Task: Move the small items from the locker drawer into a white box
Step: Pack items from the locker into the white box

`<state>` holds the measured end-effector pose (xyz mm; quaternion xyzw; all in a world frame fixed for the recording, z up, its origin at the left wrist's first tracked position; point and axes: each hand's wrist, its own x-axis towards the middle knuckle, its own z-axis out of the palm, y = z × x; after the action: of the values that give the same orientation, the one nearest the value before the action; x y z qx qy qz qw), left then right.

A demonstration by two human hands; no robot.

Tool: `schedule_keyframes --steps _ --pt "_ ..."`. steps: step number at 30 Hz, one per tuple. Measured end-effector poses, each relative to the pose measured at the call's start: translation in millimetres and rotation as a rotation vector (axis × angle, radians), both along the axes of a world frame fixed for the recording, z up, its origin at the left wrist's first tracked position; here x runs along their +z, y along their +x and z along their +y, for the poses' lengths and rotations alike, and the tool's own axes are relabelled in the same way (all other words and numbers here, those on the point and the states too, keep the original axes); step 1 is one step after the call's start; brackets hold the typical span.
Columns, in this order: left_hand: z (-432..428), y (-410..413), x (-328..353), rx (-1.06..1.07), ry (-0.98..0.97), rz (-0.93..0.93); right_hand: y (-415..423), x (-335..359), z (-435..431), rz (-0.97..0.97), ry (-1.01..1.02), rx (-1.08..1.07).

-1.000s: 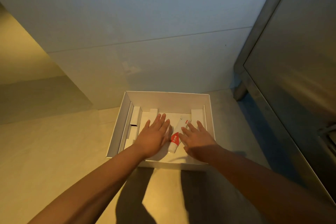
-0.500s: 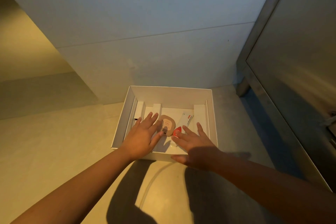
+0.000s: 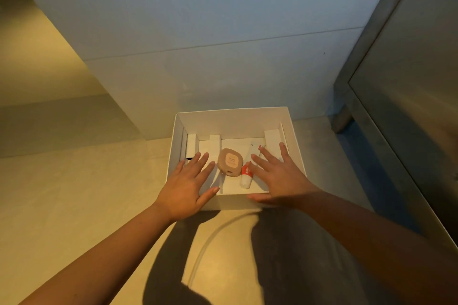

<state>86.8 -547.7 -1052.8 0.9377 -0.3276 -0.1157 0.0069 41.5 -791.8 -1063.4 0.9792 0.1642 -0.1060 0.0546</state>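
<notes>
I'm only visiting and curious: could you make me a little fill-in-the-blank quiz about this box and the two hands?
1. The beige case and the tube lie ____ the white box.
2. From the person's side, the tube lies to the ____ of the beige case.
3. The left hand and the right hand are spread flat and hold ____.
4. The tube is white with a ____ band.

Missing words: inside; right; nothing; red.

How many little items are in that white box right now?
2. A beige rounded case lies in the middle of the white box; a red-banded white tube just right of it. The left hand and right hand might hide others.
</notes>
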Motion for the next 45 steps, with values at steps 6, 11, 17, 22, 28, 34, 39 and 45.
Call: schedule_keyframes --steps 6,11,17,22,28,34,39,45 --pt "-5 1 3 0.066 0.05 -0.022 18 3 -9 -0.044 -0.056 0.046" --pt "-13 9 6 0.09 0.11 -0.056 30 2 -10 -0.07 -0.091 0.01" --pt "-13 24 7 0.09 0.132 -0.047 37 2 -8 -0.096 -0.092 -0.022" --pt "-12 28 5 0.066 0.117 -0.036 39 2 -6 -0.083 -0.091 -0.035" --pt "-12 28 4 0.073 0.127 -0.034 39 3 -6 -0.069 -0.091 -0.037" --pt "-11 19 7 0.073 0.098 -0.053 35 5 -6 -0.05 -0.059 0.02" --pt "-19 20 33 0.112 0.047 -0.15 33 23 1 -0.096 0.091 -0.068" --pt "-25 22 113 0.423 -0.046 -0.171 28 95 25 -0.175 0.204 -0.117"
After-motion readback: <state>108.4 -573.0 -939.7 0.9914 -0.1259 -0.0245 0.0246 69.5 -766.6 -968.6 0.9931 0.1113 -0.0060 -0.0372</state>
